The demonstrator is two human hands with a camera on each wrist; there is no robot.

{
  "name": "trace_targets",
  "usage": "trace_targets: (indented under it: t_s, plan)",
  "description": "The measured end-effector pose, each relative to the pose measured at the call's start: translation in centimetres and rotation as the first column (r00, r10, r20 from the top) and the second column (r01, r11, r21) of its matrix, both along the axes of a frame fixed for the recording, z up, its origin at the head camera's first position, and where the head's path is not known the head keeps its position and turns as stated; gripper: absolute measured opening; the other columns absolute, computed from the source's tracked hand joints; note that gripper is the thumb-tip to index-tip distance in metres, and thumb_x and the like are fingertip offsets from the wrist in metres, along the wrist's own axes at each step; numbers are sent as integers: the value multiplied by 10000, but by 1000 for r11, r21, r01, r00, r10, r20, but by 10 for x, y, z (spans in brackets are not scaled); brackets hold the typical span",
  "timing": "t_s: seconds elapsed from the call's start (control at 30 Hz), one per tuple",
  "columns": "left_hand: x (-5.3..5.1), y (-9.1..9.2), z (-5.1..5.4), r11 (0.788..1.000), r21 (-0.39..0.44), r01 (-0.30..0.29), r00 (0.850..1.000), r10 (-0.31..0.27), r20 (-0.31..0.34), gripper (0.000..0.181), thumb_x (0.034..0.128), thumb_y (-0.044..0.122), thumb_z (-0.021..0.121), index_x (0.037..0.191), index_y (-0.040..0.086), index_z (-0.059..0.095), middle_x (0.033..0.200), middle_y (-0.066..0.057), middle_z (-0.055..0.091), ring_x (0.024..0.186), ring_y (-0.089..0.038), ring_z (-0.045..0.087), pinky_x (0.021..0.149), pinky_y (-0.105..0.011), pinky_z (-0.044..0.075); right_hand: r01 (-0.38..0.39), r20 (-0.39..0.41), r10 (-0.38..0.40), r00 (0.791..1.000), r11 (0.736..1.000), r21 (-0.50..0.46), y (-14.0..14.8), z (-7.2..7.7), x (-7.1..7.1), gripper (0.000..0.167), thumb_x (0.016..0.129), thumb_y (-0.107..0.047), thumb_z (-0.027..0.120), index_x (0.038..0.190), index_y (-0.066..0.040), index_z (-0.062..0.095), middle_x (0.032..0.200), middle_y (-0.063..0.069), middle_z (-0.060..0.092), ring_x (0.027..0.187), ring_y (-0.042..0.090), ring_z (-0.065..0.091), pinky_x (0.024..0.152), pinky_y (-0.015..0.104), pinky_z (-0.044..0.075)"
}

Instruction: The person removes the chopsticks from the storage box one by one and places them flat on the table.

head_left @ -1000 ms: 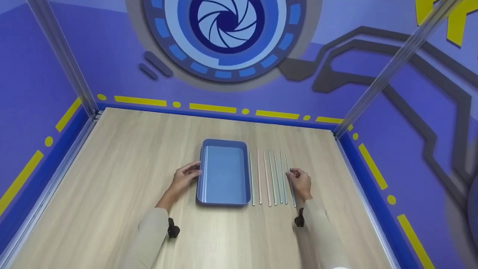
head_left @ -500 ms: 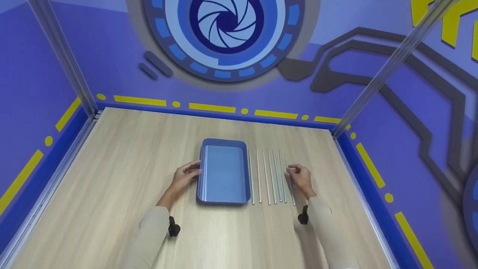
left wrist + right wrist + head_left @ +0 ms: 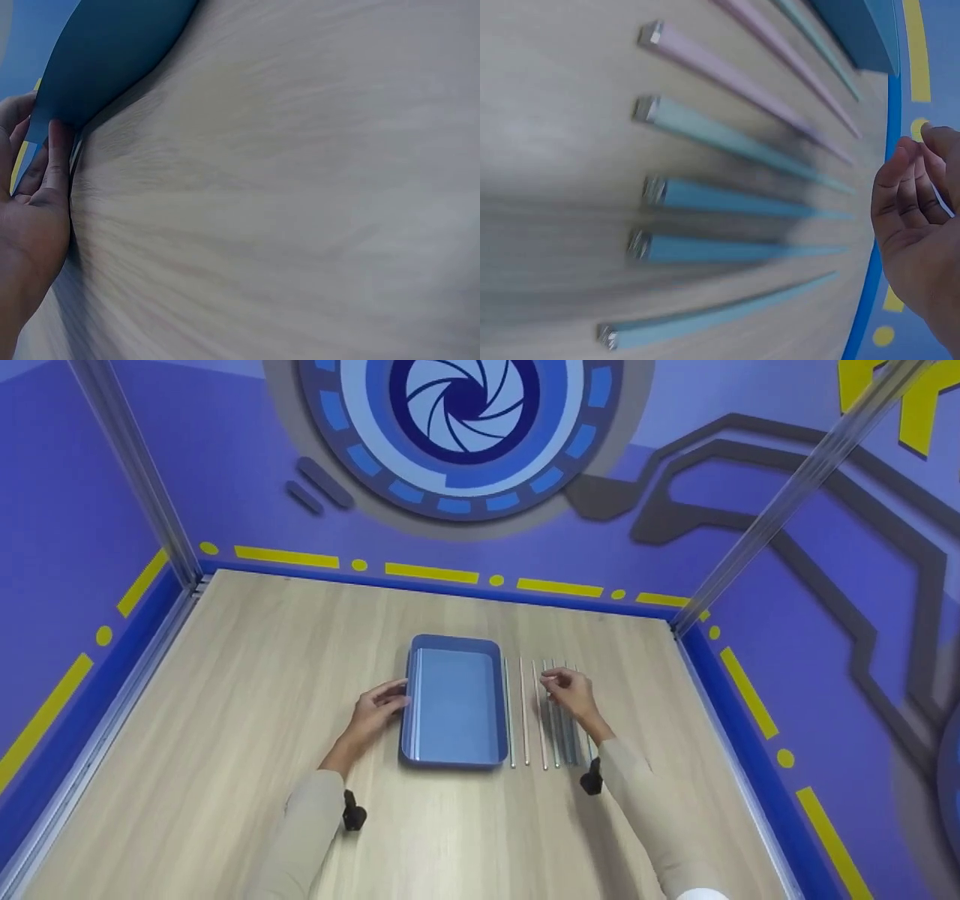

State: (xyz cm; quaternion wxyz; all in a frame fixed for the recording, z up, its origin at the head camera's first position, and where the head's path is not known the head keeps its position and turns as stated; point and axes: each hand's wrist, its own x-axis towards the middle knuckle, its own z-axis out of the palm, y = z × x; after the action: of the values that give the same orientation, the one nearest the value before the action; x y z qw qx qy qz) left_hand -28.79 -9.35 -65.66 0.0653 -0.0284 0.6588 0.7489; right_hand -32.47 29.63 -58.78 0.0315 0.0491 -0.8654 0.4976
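A blue rectangular tray (image 3: 454,705) stands on the wooden table. My left hand (image 3: 373,712) touches its left outer wall with fingers and thumb; in the left wrist view the thumb (image 3: 58,154) lies against the wall of the tray (image 3: 112,60). Right of the tray, several chopsticks lie side by side in a row: pink chopsticks (image 3: 525,720), green chopsticks (image 3: 712,133) and blue chopsticks (image 3: 735,196), with square silver-coloured ends. My right hand (image 3: 574,697) hovers over the row, fingers loosely bent, nothing seen between them. It hides parts of the right-hand chopsticks.
Blue printed walls (image 3: 420,540) with yellow dashes border the wooden table (image 3: 315,630) at the back and sides. Metal posts (image 3: 795,495) rise at the back corners. A dark wrist-worn device (image 3: 352,812) sits on each forearm.
My right hand has left the rightmost chopstick and moved left over the row, with no chopstick seen in it. The left hand stays at the tray.
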Motion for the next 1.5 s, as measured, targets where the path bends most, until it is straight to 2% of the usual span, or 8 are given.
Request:
trace_targets:
  t_s: [0.33,0.5,0.6,0.8,0.93,1.07,1.17,1.5]
  plan:
    - [-1,1,2,1000,-3,7,1000,-7,8,470,957,83,707,1410,29,594,1338,-224,636,1066,-89,644,982,-276,581,-130,-23,130,991,991,-9,-48,4,-13,192,970,-57,680,1109,67,730,856,338,673,654,309,652,537,190,522]
    - [-1,1,2,1000,5,3,1000,-3,22,468,955,66,705,1409,28,596,1321,-216,646,1045,-82,640,962,-255,586,-189,5,189,982,982,12,-73,3,-16,216,978,-54,659,1131,89,712,848,227,687,661,146,588,551,164,473]
    - [-2,1,3,1000,7,-4,1000,4,22,458,953,62,704,1400,37,607,1306,-202,657,1039,-86,644,941,-244,590,-234,54,232,971,972,21,-90,3,-15,230,983,-59,645,1153,85,701,900,200,698,708,131,593,590,187,507]
    - [-2,0,1,1000,1,-4,1000,4,11,447,957,63,701,1394,30,611,1313,-209,646,1054,-89,646,930,-230,586,-307,127,305,944,952,-5,-126,0,-18,243,968,-29,624,1151,115,691,913,278,710,708,182,629,604,245,553]
    - [-2,0,-1,1000,-6,-3,1000,3,-6,443,959,62,699,1392,32,614,1323,-209,635,1075,-99,644,928,-218,582,-301,196,299,934,953,-21,-148,-7,-20,248,976,-18,609,1172,114,686,981,282,728,763,200,680,678,272,613]
    - [-2,1,-1,1000,1,5,1000,-5,-1,454,961,77,702,1403,35,605,1333,-214,637,1081,-100,649,922,-222,584,-271,310,299,903,954,-129,-168,-13,-21,287,982,-1,603,1239,119,647,1098,300,724,924,338,750,825,385,651]
    - [-3,2,-1,1000,16,14,1000,-14,11,463,962,86,703,1411,36,598,1344,-214,636,1079,-93,650,931,-231,584,-258,349,304,886,951,-172,-180,-18,-21,317,973,-4,624,1264,122,632,1133,305,720,990,365,749,868,396,641]
    - [-4,-1,-3,1000,-10,2,1000,-3,-14,457,959,76,704,1400,11,601,1320,-233,655,1061,-104,660,924,-237,590,-246,287,244,926,969,-30,-208,-29,-22,300,941,-30,679,1204,114,663,1051,258,746,815,190,721,760,302,640]
